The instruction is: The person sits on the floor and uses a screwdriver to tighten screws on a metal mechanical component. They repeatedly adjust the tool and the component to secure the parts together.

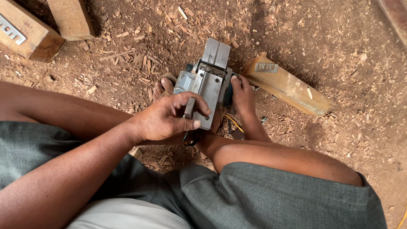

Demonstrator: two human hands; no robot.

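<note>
**Electric planer, upturned, held between both hands over a shavings-strewn floor**

Floor (339, 51): bare earth, lying beneath and all around the fingers, littered with wood chips and shavings.

Timber block (292, 87): lying just beyond the right hand, its long axis slanting away to the right and toward the viewer; a small metal plate (266, 67) is sitting on its near end. Two further wooden blocks (42, 25) are lying well apart, far up and left of the left hand.

Electric planer (207, 82): resting sole-up between the two hands, grey metal, its long axis running away from the person and tilting slightly right. It is lying directly under and ahead of the left fingers, and just left of the right fingers.

Right hand (243, 95): gripping the planer's right flank, fingers wrapping the body's edge and steadying it.

Left hand (163, 121): the nearer one to the sole plate, fingers curling closed around a small dark tool (189, 111) that is standing against the planer's near end.

Sandalled foot (164, 85): showing just beyond the left fingers, beside the planer.
</note>
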